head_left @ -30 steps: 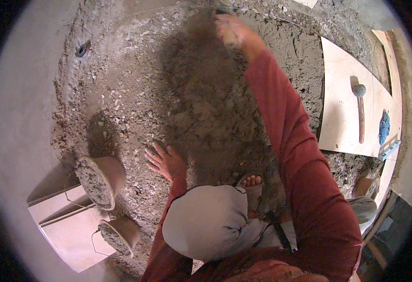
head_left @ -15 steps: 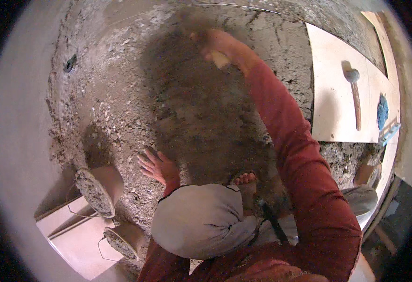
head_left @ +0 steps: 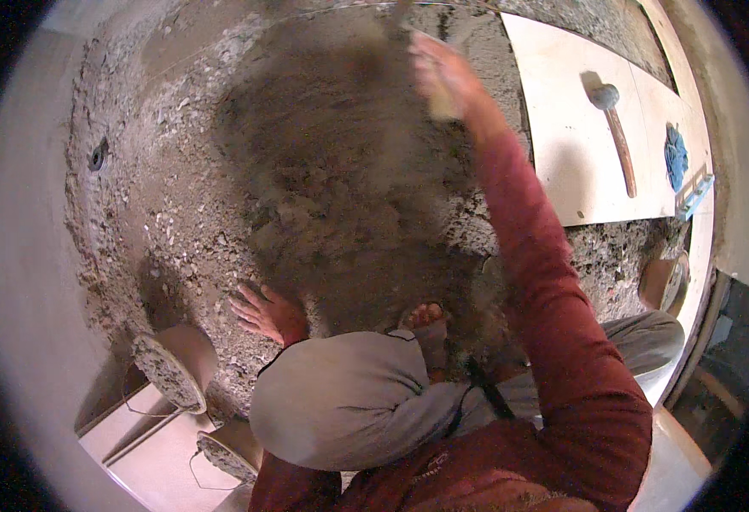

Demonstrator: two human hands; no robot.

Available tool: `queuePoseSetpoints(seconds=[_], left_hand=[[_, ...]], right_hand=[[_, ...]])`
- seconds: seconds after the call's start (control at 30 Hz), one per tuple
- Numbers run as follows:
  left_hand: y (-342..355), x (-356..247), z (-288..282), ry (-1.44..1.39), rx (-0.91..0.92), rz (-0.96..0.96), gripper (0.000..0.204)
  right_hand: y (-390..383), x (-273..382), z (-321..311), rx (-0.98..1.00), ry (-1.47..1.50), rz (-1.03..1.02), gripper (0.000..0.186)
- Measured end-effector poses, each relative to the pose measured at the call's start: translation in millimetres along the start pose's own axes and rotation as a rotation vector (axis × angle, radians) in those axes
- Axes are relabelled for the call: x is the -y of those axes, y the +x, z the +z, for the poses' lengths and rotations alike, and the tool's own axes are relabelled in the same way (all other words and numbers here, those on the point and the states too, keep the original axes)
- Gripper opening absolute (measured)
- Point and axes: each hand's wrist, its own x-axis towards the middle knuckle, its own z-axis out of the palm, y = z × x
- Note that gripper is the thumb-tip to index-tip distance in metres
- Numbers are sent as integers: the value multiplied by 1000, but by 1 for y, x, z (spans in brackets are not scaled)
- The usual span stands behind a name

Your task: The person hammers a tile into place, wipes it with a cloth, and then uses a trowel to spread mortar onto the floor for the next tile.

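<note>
My right hand (head_left: 444, 75) is stretched far forward, closed around a trowel with a pale wooden handle (head_left: 446, 106). Motion blurs the trowel's blade, which lies over the far part of a dark, smoothed patch of mortar (head_left: 332, 162). My left hand (head_left: 268, 314) rests with fingers spread on the rough, crumbly bed beside my knee, holding nothing. My bare foot (head_left: 425, 316) shows at the near edge of the dark patch.
At right, large pale tiles (head_left: 553, 128) carry a rubber mallet (head_left: 617, 136), a blue cloth (head_left: 675, 158) and a light-blue tool (head_left: 694, 194). Two buckets (head_left: 193, 354) (head_left: 236, 444) lean at lower left near pale boards (head_left: 139, 461). A dark round drain fitting (head_left: 98, 155) sits at far left.
My right hand has swept to the right with the trowel, toward the tiles. My left hand stays put on the bed. The whole view has shifted slightly.
</note>
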Motion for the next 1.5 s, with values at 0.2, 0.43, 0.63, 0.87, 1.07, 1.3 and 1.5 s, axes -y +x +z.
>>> queuePoseSetpoints(seconds=[0.2, 0.43, 0.63, 0.87, 1.07, 1.3, 1.5], left_hand=[[5, -6, 27, 111, -50, 158, 61], [-1, -2, 1, -1, -12, 32, 60], [3, 14, 13, 5, -54, 74, 61], [3, -1, 19, -71, -102, 141, 58], [10, 21, 29, -40, -156, 164, 56], [17, 50, 65, 414, -140, 249, 59], [16, 32, 50, 100, -154, 118, 56]], right_hand=[[101, 3, -20, -309, 675, -222, 29], [-58, -53, -31, -494, 543, -205, 31], [-77, 57, -117, -263, -469, -319, 42], [-3, 125, -248, -66, -1958, -977, 40], [-108, 37, -245, 49, -2079, -582, 53], [-247, 43, -213, 324, -2109, -345, 50], [-100, 33, -129, 8, -2252, -355, 39]])
